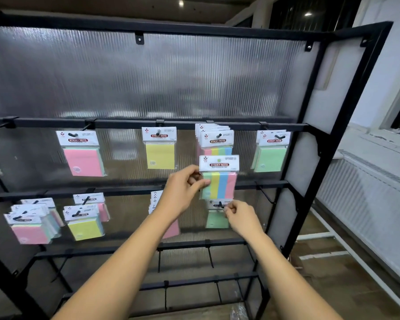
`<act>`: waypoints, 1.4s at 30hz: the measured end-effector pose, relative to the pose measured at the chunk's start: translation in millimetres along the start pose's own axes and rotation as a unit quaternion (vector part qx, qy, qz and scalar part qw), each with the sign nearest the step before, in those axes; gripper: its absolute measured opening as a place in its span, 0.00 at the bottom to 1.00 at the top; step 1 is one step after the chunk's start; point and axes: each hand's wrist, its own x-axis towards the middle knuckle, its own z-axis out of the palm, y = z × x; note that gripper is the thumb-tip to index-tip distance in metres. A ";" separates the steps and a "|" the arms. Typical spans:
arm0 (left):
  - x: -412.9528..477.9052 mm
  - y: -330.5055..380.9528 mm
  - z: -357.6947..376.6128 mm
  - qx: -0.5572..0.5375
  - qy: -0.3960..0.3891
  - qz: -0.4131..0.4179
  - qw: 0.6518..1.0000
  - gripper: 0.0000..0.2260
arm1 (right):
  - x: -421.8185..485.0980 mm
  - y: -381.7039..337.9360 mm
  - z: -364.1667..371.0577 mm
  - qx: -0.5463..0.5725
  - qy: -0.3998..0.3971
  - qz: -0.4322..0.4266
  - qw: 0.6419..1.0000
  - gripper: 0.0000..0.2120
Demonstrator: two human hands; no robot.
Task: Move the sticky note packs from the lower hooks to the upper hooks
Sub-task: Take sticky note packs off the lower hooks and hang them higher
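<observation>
Landmark: the upper rail (125, 123) of the black display rack (346, 139), from which the upper hooks jutted forward.
Left hand: the left hand (183, 190) pinched the striped pack (219, 181) at its left edge, thumb in front and fingers curled behind. This grip left the card header and its hanging hole free.
Striped pack: it was on no hook, held upright just below the upper rail and overlapping the bottom of the striped stack (215, 139) that hung from that rail. It was probably lined up there because the colours matched.
Right hand: the right hand (239, 215) was further below the upper rail, fingertips closed on the right edge of the green pack (216, 219) at its header, seemingly readying it to slide off.
Green pack: it hung on the lower hook (220, 204), well below the upper rail and directly under the striped pack.
Left to do: a mixed stack (30, 220), a yellow-fronted pack (83, 221) and half-hidden packs (154, 202) behind the left forearm hung well below the upper rail, so much of the job looked undone.
Next need: the striped pack's hole would have to meet the hook tip under the upper rail.
</observation>
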 end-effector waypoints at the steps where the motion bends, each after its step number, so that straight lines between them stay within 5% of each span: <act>1: 7.6 5.9 -0.6 -0.001 0.004 0.009 1.000 0.07 | -1.1 2.6 3.0 -0.002 -0.002 0.003 1.000 0.07; 30: 57.6 9.3 9.2 0.018 0.071 -0.063 0.995 0.07 | 11.6 5.1 -0.5 0.012 0.003 -0.010 1.000 0.08; 42: 55.0 15.5 6.9 0.208 0.131 0.043 0.968 0.11 | 20.8 -67.6 -67.7 0.022 0.192 -0.166 0.967 0.14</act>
